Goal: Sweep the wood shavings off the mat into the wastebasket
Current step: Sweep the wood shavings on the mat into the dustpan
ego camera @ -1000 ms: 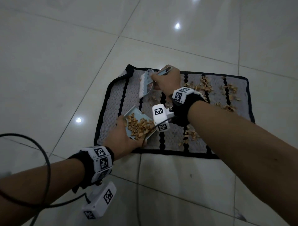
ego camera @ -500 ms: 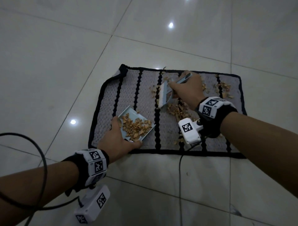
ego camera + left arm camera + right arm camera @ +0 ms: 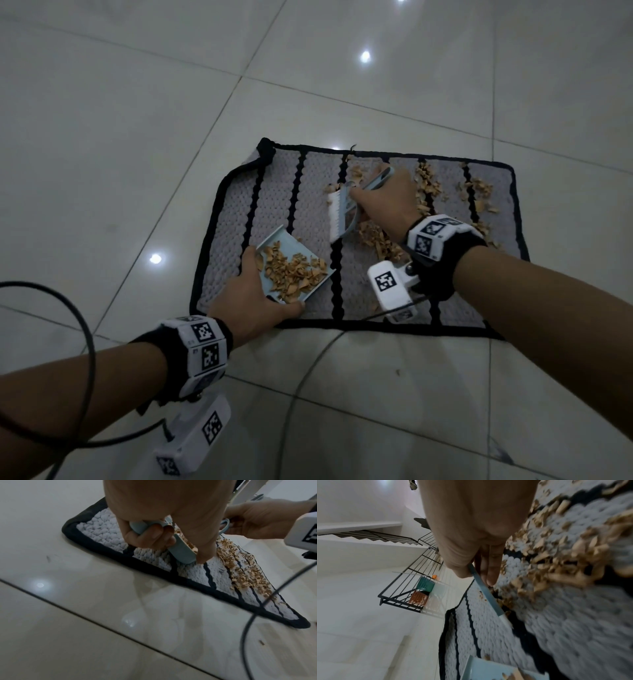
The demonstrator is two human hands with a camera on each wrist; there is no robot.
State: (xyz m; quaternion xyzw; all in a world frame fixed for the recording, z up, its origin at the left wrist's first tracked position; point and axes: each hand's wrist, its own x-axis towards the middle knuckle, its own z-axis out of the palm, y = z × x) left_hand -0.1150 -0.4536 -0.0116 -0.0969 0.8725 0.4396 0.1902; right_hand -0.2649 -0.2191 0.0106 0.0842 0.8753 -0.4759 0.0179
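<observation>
Grey mat [image 3: 308, 192] near edge, dustpan [image 3: 301, 253] beside it, brush [image 3: 337, 216] possibly touching shavings [image 3: 373, 236]

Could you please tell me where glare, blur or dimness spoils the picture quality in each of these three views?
Head view: dim overall, with ceiling-light glare spots on the glossy white tiled floor. Left wrist view: fairly sharp, soft glare patches on the tiles, and the tan wood shavings are crisp. Right wrist view: strong motion blur smears the grey mat with black stripes and the shavings near the lens.
</observation>
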